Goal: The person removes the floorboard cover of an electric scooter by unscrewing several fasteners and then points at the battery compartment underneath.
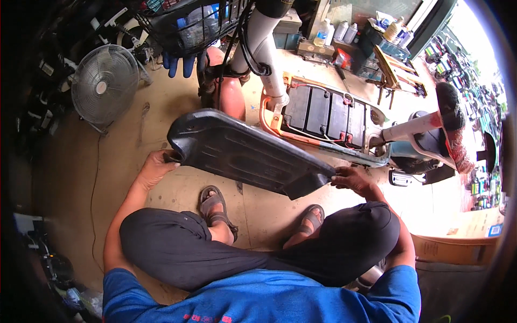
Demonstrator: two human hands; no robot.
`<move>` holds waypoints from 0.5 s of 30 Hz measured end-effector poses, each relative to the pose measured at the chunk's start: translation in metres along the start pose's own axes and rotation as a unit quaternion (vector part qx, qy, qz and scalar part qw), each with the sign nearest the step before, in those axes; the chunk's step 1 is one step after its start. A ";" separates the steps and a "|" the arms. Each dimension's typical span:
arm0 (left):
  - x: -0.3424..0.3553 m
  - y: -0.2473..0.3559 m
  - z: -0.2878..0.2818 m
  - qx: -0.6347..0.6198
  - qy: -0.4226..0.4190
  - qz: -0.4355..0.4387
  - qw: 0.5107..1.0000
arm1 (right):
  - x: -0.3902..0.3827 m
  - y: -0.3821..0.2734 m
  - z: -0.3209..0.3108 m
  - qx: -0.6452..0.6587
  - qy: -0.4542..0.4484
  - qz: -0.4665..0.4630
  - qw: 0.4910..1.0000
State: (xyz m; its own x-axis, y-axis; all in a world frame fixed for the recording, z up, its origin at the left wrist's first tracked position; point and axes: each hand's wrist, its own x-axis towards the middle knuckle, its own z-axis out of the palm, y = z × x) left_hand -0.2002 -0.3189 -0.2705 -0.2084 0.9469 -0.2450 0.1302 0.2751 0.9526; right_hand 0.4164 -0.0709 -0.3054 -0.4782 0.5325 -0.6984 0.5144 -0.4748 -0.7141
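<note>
A black plastic footboard cover (242,153) hangs tilted in the air in front of my knees, held at both ends. My left hand (158,168) grips its left corner, with the fingers partly hidden behind the edge. At the other end my right hand (351,180) pinches the right corner. Just beyond the cover stands an electric scooter with its floor compartment exposed. Several dark batteries (326,116) sit side by side in that compartment, with red and pale wires around them. An orange and grey frame (267,116) surrounds the batteries.
A floor fan (105,86) stands at the left, its cord trailing along the floor. The scooter's basket (196,27) holds bottles, with blue gloves (179,63) hanging below. Bottles and cans (336,33), a wooden frame (398,70) and a cardboard box (458,237) lie farther out.
</note>
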 end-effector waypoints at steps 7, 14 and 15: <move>0.039 -0.066 0.002 0.138 0.042 0.013 0.989 | 0.021 0.015 0.012 -0.055 0.064 -0.057 0.995; 0.073 -0.095 0.016 0.235 0.055 0.113 0.964 | 0.025 0.046 0.032 0.023 0.189 -0.186 0.964; 0.077 -0.096 0.018 0.288 0.077 0.125 0.946 | 0.026 0.052 0.034 0.017 0.185 -0.193 0.963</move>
State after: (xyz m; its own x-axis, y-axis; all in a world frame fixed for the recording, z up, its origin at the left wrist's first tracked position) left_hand -0.2107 -0.2695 -0.3839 -0.2340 0.9712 0.0457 0.6915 0.1332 0.7099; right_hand 0.4061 -0.1055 -0.3620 -0.3397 0.8843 -0.3203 0.3221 -0.2106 -0.9230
